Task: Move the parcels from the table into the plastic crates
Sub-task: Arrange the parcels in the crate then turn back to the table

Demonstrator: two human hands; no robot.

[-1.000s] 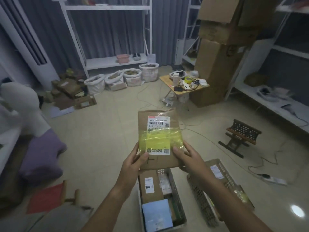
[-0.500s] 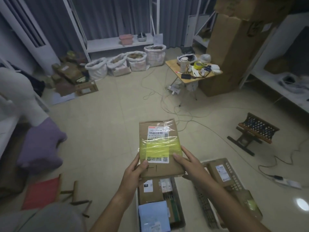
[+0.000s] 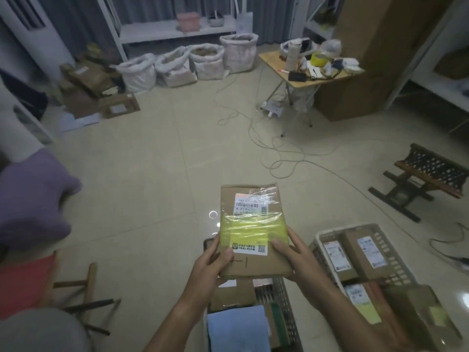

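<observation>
Floor view tilted lower; both hands still hold parcel.

Two bare forearms reach forward from the bottom of the frame, converging toward the centre. The left hand grips the lower left edge of a flat cardboard parcel, its thumb laid across the top face and its fingers curled out of sight beneath. The right hand grips the lower right edge, thumb pressed on the top face near the label, the fingers wrapped along the side and under. Both wrists are roughly straight, the palms turned inward toward each other, and the parcel is held between them tilted up toward the camera.
</observation>
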